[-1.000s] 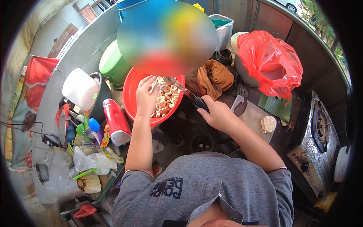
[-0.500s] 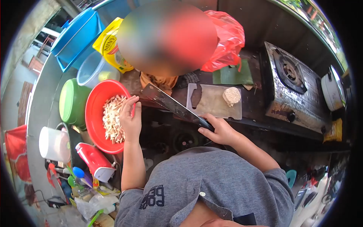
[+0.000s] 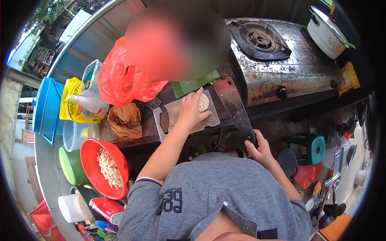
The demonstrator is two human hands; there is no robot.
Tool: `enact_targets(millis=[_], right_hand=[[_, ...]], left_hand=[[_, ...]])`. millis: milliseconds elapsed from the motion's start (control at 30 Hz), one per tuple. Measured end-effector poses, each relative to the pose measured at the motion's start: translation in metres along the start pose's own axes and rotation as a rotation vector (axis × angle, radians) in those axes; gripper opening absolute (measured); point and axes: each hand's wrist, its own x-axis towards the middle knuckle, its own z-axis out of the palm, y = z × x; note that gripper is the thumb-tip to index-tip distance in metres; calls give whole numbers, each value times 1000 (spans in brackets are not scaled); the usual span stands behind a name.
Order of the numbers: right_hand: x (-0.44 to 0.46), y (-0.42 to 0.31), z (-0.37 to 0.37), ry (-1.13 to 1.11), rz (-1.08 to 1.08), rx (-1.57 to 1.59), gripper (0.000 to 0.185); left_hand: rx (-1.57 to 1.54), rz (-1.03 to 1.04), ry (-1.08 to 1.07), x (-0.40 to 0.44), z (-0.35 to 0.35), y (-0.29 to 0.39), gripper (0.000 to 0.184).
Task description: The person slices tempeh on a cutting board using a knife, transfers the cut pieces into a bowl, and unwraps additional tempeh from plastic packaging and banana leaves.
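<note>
My left hand (image 3: 192, 110) has its thumb and fingers round the left side of a pale, grainy block of tempeh (image 3: 204, 103). The block rests at the right end of a whitish cutting board (image 3: 214, 117) on the dark counter. In my right hand (image 3: 262, 149) is the black handle of a wide-bladed cleaver (image 3: 234, 105). Its blade points up and away, right of the board, apart from the block. A red basin (image 3: 89, 160) to the left contains many cut pale strips (image 3: 109, 168).
Behind the board lie a green leaf (image 3: 189, 87) and a red plastic bag (image 3: 130, 82). A brown cloth (image 3: 125, 120) sits left of the board. The gas stove (image 3: 297, 76) and a white pot (image 3: 326, 34) stand at the right. A blurred patch hides part of the back.
My left hand has moved from beside the red basin to the tempeh block. My right hand has carried the cleaver to the board's right side. The view has turned rightward.
</note>
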Motion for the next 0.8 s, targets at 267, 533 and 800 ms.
enact_targets(millis=[267, 533, 800], right_hand=[[33, -6, -10, -121, -43, -139, 36], [74, 1, 14, -329, -95, -326, 34], [82, -4, 33, -431, -137, -460, 33]], left_hand=[[-4, -59, 12, -13, -7, -13, 77], [45, -143, 50, -53, -25, -3, 86], [-414, -536, 198, -70, -9, -22, 60]])
